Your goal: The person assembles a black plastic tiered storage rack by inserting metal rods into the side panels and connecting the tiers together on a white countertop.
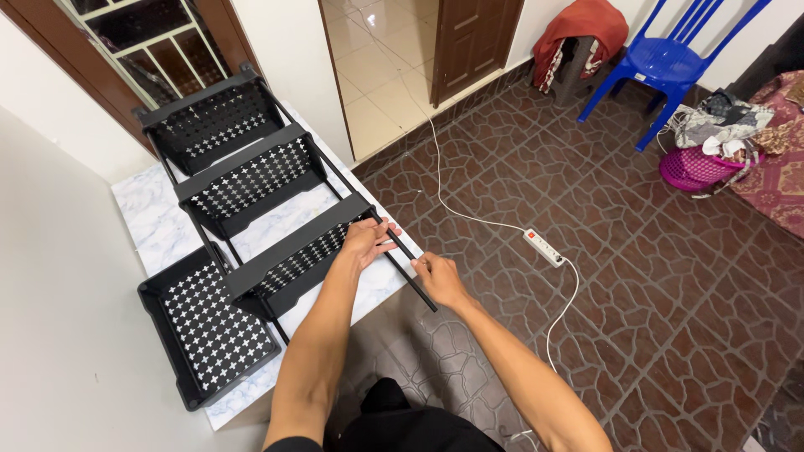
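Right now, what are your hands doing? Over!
Left hand grip on black shelf rack, at its near tray. Right hand closed on the thin black rod. White power strip off on floor, clear.

Blue chair (670,59) top cut off (upper edge); rod (409,266) partly hidden by hands

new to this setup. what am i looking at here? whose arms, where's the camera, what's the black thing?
One picture, from a camera worn on a person's head, looking down at their own bare arms. No robot. On a marble-patterned white table lies a black tiered rack of perforated trays, on its side; a loose matching tray lies beside it. The left hand rests at the nearest tier's corner; the right hand grips a thin black rod running along the rack's side. On the tiled floor: a white power strip, a blue plastic chair, a pink basket.
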